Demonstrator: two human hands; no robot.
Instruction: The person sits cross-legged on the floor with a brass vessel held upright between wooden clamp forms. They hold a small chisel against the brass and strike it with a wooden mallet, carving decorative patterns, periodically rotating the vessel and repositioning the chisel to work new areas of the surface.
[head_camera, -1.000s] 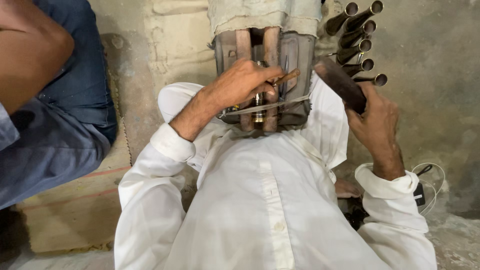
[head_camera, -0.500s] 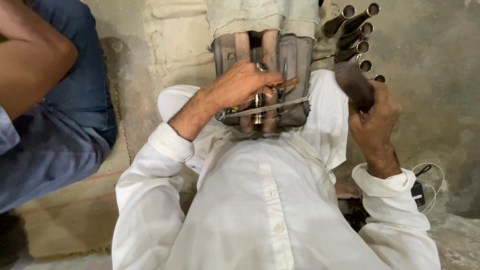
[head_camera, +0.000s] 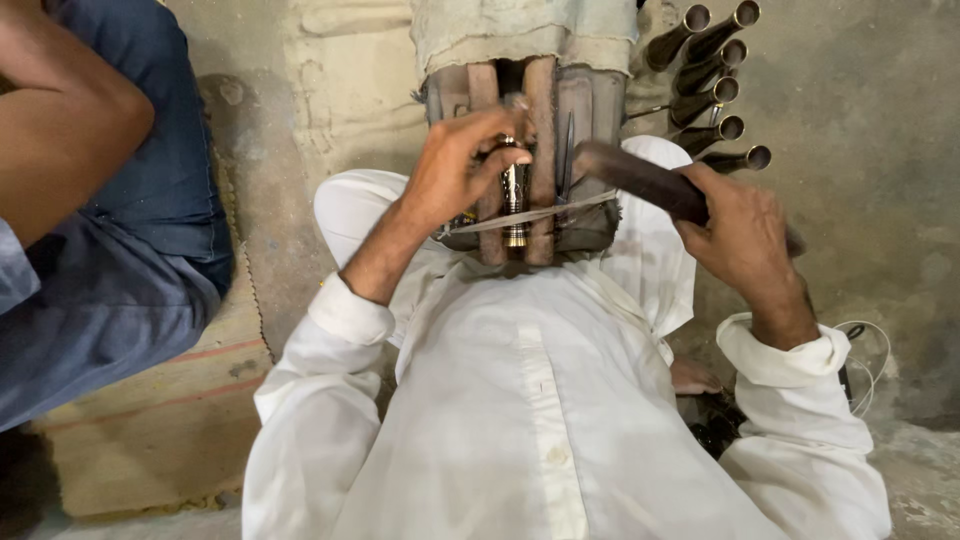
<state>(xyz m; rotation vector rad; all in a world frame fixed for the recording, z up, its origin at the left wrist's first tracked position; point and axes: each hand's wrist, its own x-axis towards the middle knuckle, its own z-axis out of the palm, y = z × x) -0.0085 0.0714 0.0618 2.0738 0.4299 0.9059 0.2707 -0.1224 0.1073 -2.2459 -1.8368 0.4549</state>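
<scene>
Both hands busy: right hand (head_camera: 745, 235) gripping dark tool (head_camera: 640, 180), now swung lower-left toward wooden block (head_camera: 540, 150); left hand (head_camera: 460, 170) still pinching metal piece (head_camera: 513, 190).

Floor (head_camera: 880, 120): rough grey concrete, stained, dusty along the lower right edge

Directly on it:
- woven sack mat (head_camera: 170, 420), tan with thin red stripes, lower left, edge frayed; a second person's knee in blue cloth rests over its upper part
- wooden block frame (head_camera: 545, 110) of upright slats, upper centre, its top draped with pale coarse cloth (head_camera: 520, 30)
- row of dark metal tubes (head_camera: 715, 85), open ends showing, fanned out just right of the frame
- thin white cord (head_camera: 870, 345), looped, right side near the sleeve cuff
- small dark items (head_camera: 715, 430) beside a bare foot, too shadowed to identify
</scene>
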